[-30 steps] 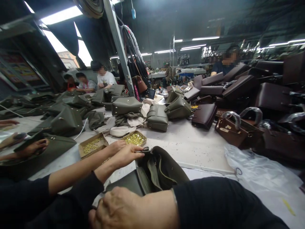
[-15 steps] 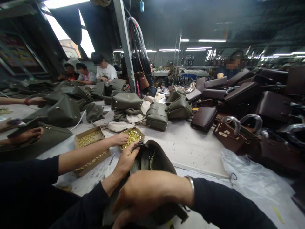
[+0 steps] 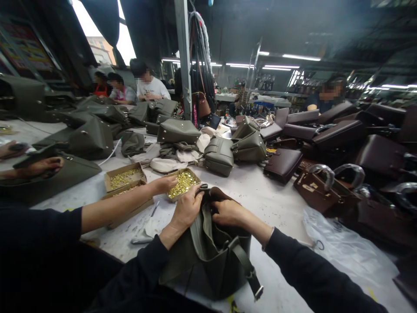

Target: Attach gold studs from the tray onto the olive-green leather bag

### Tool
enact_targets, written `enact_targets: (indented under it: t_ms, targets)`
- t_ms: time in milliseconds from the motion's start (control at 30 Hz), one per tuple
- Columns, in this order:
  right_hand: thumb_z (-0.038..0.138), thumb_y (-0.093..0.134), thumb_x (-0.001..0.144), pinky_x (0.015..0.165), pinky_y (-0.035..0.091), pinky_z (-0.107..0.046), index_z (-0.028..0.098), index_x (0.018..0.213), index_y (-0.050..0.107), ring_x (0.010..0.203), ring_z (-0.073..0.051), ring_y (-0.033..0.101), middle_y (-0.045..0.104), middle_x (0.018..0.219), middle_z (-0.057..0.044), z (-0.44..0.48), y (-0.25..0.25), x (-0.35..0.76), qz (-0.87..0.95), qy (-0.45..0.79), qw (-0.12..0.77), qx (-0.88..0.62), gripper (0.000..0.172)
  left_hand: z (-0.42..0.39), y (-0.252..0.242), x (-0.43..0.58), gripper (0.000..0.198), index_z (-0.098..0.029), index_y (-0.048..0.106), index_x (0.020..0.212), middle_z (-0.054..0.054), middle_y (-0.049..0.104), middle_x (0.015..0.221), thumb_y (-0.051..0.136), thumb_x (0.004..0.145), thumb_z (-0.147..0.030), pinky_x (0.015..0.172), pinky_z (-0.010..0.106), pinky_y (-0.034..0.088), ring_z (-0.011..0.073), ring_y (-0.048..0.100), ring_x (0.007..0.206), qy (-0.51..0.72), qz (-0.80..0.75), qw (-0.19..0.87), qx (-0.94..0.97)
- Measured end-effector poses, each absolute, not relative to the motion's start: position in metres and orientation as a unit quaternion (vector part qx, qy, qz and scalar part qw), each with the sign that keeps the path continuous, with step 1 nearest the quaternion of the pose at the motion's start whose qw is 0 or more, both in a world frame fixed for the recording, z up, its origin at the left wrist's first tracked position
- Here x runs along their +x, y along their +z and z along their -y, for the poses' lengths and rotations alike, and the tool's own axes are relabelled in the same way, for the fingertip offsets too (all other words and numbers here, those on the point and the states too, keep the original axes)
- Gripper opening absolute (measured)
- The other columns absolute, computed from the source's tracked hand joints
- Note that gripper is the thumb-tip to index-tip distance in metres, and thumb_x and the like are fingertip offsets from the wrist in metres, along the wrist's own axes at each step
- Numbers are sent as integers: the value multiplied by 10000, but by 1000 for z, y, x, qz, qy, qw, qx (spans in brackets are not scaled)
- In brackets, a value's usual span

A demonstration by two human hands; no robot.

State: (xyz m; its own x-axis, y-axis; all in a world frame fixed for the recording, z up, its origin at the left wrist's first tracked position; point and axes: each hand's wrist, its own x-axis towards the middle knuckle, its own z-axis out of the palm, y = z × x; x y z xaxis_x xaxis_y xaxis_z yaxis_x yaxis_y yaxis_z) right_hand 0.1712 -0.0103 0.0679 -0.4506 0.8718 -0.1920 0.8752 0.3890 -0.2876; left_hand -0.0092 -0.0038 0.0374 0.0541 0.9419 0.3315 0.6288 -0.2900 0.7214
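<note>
Sitting below right hand (image 3: 228, 213): olive bag (image 3: 224, 271)

The right hand (image 3: 226, 212) shifts from the seven o'clock side of the olive bag (image 3: 224, 269) into its mouth, toward one o'clock. A buckled strap (image 3: 241, 253) shows fully at four o'clock; another bag (image 3: 28, 96) appears toward ten o'clock.

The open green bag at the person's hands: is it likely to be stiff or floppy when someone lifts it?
The green bag would probably sag somewhat, since its mouth bends into uneven folds. The strap would likely swing, as its metal-tipped end hangs loose.
</note>
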Motion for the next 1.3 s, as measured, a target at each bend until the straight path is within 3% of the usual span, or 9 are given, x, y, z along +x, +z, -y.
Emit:
enact_targets:
  t_ms: [133,267,467,600,667,767,933,1133,1300]
  targets:
    - [77,525,818,834,520,-283,173,1162,732,1033,-250,727,770,1134,-118,5,57,178,-816,-197,-46,542,412,4,39,-5,319,-188,644,1218,130,751,1176,490,965,-305,987,454,532,323,702,1127,382,-571,179,704]
    - [15,461,812,940,478,-260,237,1177,722,1108,-206,688,749,1187,-61,21,68,177,-834,-198,-108,504,502,-1,38,-8,367,-178,634,1264,150,756,1157,459,974,-318,950,485,540,351,716,1085,378,-586,176,695]
    - [-6,427,742,787,471,-258,198,1042,621,859,-178,639,686,923,-36,48,70,187,-829,-223,-285,427,412,-3,37,-24,357,-204,675,1207,98,765,1165,469,954,-347,988,435,538,296,711,1111,389,-571,208,693]
    - [24,431,730,790,462,-282,207,1271,546,841,-173,621,665,967,-20,54,57,197,-766,-266,-353,466,583,-4,36,-26,380,-203,706,1180,74,760,1197,470,943,-384,1022,391,528,263,697,1140,396,-552,238,695]
    - [37,413,736,785,467,-280,223,1318,558,835,-166,623,660,957,-11,53,53,201,-734,-293,-398,466,628,-6,34,-25,399,-195,709,1185,79,757,1207,467,942,-399,1042,400,516,266,688,1153,398,-550,249,691]
    - [51,383,749,765,487,-267,224,1197,660,837,-161,637,678,920,-9,51,51,205,-677,-319,-476,463,555,-8,32,-24,426,-164,702,1189,113,756,1191,461,943,-414,1038,451,507,296,686,1139,401,-557,255,681]
    - [68,444,768,971,486,-340,213,1138,720,1071,-211,670,746,1130,-47,48,53,204,-725,-273,-422,471,485,-2,37,-18,365,-205,704,1166,77,765,1159,478,949,-394,1025,416,502,272,691,1117,394,-539,256,699]
    - [288,639,895,967,510,-361,246,1136,743,1061,-229,700,770,1133,-40,42,55,204,-698,-300,-421,496,266,4,43,-15,345,-208,706,1152,77,766,1158,476,958,-377,1008,418,506,272,695,1112,387,-538,248,706]
    - [398,761,839,970,522,-381,241,1143,758,1034,-241,720,785,1100,-37,36,51,210,-655,-380,-441,482,342,1,39,-18,339,-214,709,1150,66,777,1134,488,952,-376,994,419,517,273,705,1095,387,-538,252,705]
